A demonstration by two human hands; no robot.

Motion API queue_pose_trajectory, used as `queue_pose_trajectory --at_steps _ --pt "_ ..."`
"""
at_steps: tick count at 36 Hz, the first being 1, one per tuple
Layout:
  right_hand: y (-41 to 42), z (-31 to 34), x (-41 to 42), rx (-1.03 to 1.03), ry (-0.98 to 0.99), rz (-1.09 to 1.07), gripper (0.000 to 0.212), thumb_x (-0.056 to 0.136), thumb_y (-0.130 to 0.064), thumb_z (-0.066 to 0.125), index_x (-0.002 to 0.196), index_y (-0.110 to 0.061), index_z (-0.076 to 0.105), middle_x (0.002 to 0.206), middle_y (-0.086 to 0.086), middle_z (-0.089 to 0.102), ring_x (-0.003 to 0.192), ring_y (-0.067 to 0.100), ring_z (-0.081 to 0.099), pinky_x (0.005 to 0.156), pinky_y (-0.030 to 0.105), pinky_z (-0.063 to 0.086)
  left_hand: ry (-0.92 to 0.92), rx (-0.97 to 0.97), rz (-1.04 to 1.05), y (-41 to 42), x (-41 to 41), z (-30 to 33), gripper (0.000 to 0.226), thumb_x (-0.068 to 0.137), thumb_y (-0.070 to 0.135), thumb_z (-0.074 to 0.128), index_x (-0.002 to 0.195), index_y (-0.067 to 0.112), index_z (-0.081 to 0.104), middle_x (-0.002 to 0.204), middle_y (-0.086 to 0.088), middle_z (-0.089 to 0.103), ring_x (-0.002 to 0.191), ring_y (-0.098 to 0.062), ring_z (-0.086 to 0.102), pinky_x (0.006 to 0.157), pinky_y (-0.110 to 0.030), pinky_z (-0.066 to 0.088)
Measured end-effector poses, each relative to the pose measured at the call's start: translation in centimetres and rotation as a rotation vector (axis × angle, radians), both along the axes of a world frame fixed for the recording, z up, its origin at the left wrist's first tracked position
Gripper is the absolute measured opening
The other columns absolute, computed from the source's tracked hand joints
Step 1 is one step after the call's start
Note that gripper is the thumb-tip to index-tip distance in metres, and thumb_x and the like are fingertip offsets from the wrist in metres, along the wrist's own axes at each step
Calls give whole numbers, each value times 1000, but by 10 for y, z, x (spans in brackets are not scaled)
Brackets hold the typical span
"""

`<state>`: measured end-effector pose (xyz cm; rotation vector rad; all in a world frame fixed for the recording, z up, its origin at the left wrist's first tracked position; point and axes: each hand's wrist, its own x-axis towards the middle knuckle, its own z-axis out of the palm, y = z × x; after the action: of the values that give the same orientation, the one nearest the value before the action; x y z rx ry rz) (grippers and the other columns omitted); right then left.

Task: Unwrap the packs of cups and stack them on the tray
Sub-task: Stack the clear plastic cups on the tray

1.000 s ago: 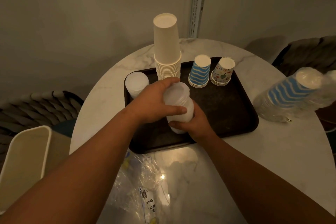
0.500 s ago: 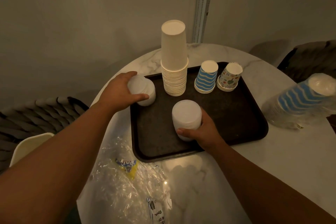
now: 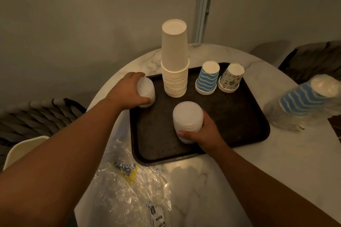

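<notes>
While both hands are on the dark brown rectangular tray [image 3: 239, 116], I see that each one holds its own short stack of translucent white plastic cups, all upside down. My left hand [image 3: 125, 91] is curled around the smaller translucent stack [image 3: 146, 90] at the far left corner of the tray, with the thumb in front and the fingers behind it. My right hand [image 3: 204, 132] grasps the second translucent stack [image 3: 187, 118] near the front middle of the tray, thumb across its lower part. Both stacks stand upright, so their long axes are vertical and parallel. The left stack lies to the left and further from me than the right one, and they are well apart, with bare tray between them. I judge the next move is to join the two, and for this one stack must go up and then down over the other, straight along that vertical axis. The tall cream paper cup stack [image 3: 175, 61] stands just beside the left stack, so a sideways sweep could knock it. One wrapped pack of blue wavy cups [image 3: 302, 101] lies on its side on the white marble table [image 3: 276, 162], nearer my right hand, not yet opened. Empty clear plastic wrapping [image 3: 129, 190] lies in front.
</notes>
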<state>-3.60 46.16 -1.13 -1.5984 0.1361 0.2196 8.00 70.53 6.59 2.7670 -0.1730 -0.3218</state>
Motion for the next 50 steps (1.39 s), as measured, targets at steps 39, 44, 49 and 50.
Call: queue_pose_trajectory --at_steps 39,44,49,50 --pt "-1 -1 -3 -119 -90 40 78 56 -9 93 110 -47 50 109 -26 59 101 -17 55 83 4 43 118 118 -502 -98 -67 53 92 66 44 82 145 33 37 139 5 51 125 -15 49 102 -39 47" --pt "-1 -2 -2 -87 -82 40 81 54 -11 94 113 -48 53 110 -27 63 108 -7 58 87 12 46 110 74 -500 -96 -64 49 91 71 42 78 149 32 32 145 3 47 130 -16 46 107 -38 42" --pt "0 -1 -2 -83 -88 39 81 54 -9 94 114 -46 53 110 -24 64 108 -7 59 87 13 46 127 53 -490 -97 -64 45 89 71 41 76 149 31 34 146 4 48 130 -16 47 106 -37 43" --pt "0 0 -2 -76 -86 38 81 55 -8 93 114 -45 53 111 -23 64 108 -6 59 87 12 46 121 43 -485 -96 -64 44 88 71 41 76 148 31 35 145 4 49 129 -15 47 105 -37 44"
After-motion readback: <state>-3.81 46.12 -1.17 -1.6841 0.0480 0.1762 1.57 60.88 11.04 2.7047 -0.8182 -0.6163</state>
